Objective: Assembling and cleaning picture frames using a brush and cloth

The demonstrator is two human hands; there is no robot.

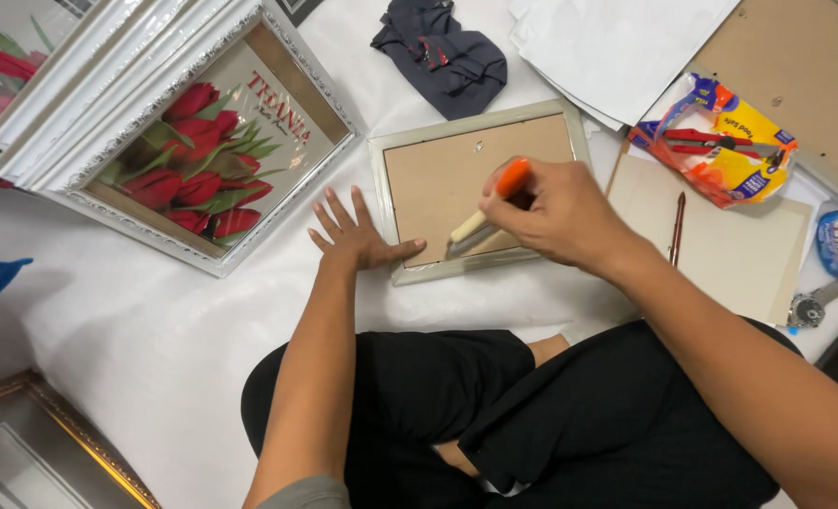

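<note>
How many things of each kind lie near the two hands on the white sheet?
Picture frames with backing board up: 1
Frames with tulip print: 1
Orange-handled tools in the right hand: 1
Pens: 1
Dark cloths: 1
Packaged cutters: 1
Total: 6
The left hand presses the frame.

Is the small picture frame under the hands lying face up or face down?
Face down: the small frame shows its brown backing board with a hanger, while the left hand presses its edge.

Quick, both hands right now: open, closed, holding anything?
Left hand: open, fingers spread, pressing flat on the face-down picture frame.
Right hand: closed on an orange-handled tool, its tip at the frame's lower edge.
</note>
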